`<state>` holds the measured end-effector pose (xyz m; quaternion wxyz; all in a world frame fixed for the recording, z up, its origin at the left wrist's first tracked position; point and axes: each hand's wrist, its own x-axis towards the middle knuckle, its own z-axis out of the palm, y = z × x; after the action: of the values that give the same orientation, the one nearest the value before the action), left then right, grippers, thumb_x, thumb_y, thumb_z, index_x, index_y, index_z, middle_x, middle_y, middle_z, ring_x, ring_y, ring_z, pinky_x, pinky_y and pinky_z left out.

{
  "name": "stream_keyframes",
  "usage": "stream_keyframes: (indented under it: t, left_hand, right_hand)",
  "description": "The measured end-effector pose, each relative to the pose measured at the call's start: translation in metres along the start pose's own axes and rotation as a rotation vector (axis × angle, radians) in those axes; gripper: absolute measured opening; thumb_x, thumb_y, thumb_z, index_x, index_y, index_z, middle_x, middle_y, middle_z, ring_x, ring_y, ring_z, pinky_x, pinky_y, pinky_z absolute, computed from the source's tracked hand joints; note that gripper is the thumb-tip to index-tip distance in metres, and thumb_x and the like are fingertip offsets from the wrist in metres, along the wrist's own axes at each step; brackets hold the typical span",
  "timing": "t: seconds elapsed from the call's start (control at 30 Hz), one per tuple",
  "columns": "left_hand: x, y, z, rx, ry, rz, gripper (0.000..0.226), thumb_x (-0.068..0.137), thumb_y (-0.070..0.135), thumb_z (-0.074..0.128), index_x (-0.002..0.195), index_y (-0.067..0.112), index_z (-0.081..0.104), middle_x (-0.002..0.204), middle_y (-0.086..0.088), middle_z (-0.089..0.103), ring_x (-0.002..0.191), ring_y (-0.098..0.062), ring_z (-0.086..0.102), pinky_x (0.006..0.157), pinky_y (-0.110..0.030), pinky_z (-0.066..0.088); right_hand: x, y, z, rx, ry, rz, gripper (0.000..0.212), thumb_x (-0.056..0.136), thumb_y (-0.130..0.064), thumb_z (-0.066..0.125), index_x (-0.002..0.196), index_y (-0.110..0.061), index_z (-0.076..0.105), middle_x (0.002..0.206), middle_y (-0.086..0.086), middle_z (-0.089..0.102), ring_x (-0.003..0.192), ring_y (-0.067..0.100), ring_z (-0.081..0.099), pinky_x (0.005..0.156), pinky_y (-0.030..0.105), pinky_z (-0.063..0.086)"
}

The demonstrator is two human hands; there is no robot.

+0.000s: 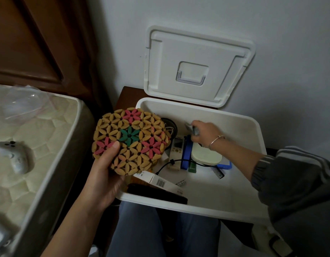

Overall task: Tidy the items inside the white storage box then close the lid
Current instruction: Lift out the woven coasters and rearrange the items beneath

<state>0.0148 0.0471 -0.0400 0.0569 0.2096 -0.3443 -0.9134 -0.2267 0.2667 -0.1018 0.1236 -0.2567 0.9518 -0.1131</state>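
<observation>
The white storage box (253, 182) stands open before me, its lid (197, 65) leaning upright against the wall. My left hand (104, 175) grips a round wooden bead mat (130, 140) with pink and green flowers, held over the box's left edge. Inside the box, my right hand (205, 135) pinches a small grey object near the back. Below it lie a cream oval case (207, 155), a blue frame (186, 153), a white remote (177, 145), a black comb (218, 172), a black cable (171, 162), a white carton (160, 181) and a black flat item (156, 193).
A mattress (40, 145) lies on the left with a white game controller (15, 156) and clear plastic wrap (21, 101) on it. A dark wooden headboard (30, 43) rises behind it. The wall stands close behind the box. My knees (160, 229) are under the box's front edge.
</observation>
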Motion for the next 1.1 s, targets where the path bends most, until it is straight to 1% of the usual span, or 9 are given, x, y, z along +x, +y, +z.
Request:
stream_keyframes:
  t: [0.13, 0.33, 0.43, 0.6, 0.7, 0.77, 0.9, 1.0, 1.1]
  left_hand:
    - [0.0, 0.0, -0.004, 0.012, -0.001, -0.002, 0.041, 0.086, 0.026, 0.054, 0.126, 0.017, 0.054, 0.12, -0.012, 0.067, 0.108, -0.028, 0.066, 0.073, -0.032, 0.058]
    - [0.002, -0.001, -0.007, -0.015, -0.005, -0.009, 0.042, 0.086, 0.026, 0.058, 0.126, 0.017, 0.054, 0.121, -0.014, 0.066, 0.109, -0.029, 0.065, 0.074, -0.034, 0.058]
    - [0.002, -0.002, -0.008, -0.006, 0.016, -0.008, 0.039, 0.086, 0.026, 0.057, 0.124, 0.017, 0.056, 0.12, -0.013, 0.067, 0.107, -0.029, 0.066, 0.073, -0.034, 0.058]
    - [0.002, -0.001, -0.007, 0.003, 0.009, -0.021, 0.039, 0.086, 0.026, 0.054, 0.124, 0.018, 0.055, 0.118, -0.013, 0.068, 0.106, -0.029, 0.067, 0.071, -0.034, 0.058]
    - [0.001, -0.001, -0.006, 0.009, 0.007, -0.015, 0.038, 0.085, 0.027, 0.054, 0.122, 0.018, 0.056, 0.116, -0.012, 0.069, 0.104, -0.028, 0.067, 0.07, -0.033, 0.059]
    - [0.001, -0.001, -0.005, 0.015, 0.007, -0.007, 0.037, 0.084, 0.026, 0.053, 0.12, 0.018, 0.057, 0.115, -0.011, 0.07, 0.103, -0.028, 0.068, 0.069, -0.032, 0.058]
    - [0.001, -0.001, -0.004, 0.011, 0.004, -0.003, 0.039, 0.084, 0.026, 0.053, 0.122, 0.017, 0.056, 0.115, -0.012, 0.069, 0.103, -0.027, 0.068, 0.069, -0.032, 0.059]
    - [0.001, -0.002, -0.005, 0.02, 0.005, 0.001, 0.039, 0.085, 0.025, 0.053, 0.124, 0.018, 0.055, 0.116, -0.012, 0.069, 0.104, -0.028, 0.067, 0.07, -0.032, 0.058]
    - [0.002, -0.002, -0.007, 0.016, -0.007, 0.002, 0.042, 0.086, 0.025, 0.053, 0.128, 0.018, 0.052, 0.12, -0.012, 0.067, 0.108, -0.029, 0.066, 0.072, -0.033, 0.058]
  right_hand:
    - [0.009, 0.001, 0.011, -0.308, 0.008, -0.17, 0.027, 0.08, -0.024, 0.061, 0.103, -0.014, 0.049, 0.09, 0.012, 0.064, 0.072, 0.032, 0.06, 0.056, 0.031, 0.04]
    - [0.02, 0.0, 0.018, -0.472, 0.015, -0.263, 0.027, 0.089, -0.025, 0.054, 0.114, -0.015, 0.048, 0.098, 0.01, 0.063, 0.08, 0.032, 0.063, 0.061, 0.039, 0.052]
    - [0.019, 0.002, 0.022, -0.458, 0.04, -0.262, 0.027, 0.091, -0.023, 0.051, 0.116, -0.015, 0.047, 0.101, 0.011, 0.061, 0.08, 0.032, 0.062, 0.058, 0.036, 0.05]
    - [0.01, 0.013, 0.03, -0.435, 0.066, -0.294, 0.028, 0.092, -0.022, 0.047, 0.118, -0.013, 0.052, 0.108, 0.01, 0.054, 0.091, 0.028, 0.057, 0.058, 0.031, 0.031]
    - [0.001, 0.021, 0.031, -0.509, 0.114, -0.333, 0.034, 0.091, -0.022, 0.048, 0.123, -0.014, 0.053, 0.11, 0.008, 0.055, 0.096, 0.026, 0.054, 0.063, 0.031, 0.037]
    - [-0.005, 0.023, 0.032, -0.522, 0.183, -0.341, 0.032, 0.085, -0.02, 0.056, 0.116, -0.013, 0.06, 0.109, 0.01, 0.059, 0.093, 0.029, 0.055, 0.069, 0.035, 0.045]
    - [-0.013, 0.023, 0.037, -0.478, 0.336, -0.319, 0.032, 0.07, -0.017, 0.072, 0.102, -0.015, 0.069, 0.102, 0.009, 0.065, 0.087, 0.03, 0.062, 0.07, 0.035, 0.049]
    - [-0.015, 0.023, 0.04, -0.445, 0.375, -0.321, 0.037, 0.07, -0.014, 0.072, 0.107, -0.015, 0.068, 0.104, 0.008, 0.065, 0.089, 0.029, 0.062, 0.074, 0.034, 0.049]
    - [-0.022, 0.023, 0.04, -0.408, 0.377, -0.311, 0.049, 0.069, -0.01, 0.071, 0.118, -0.016, 0.064, 0.109, 0.009, 0.064, 0.094, 0.029, 0.062, 0.078, 0.036, 0.049]
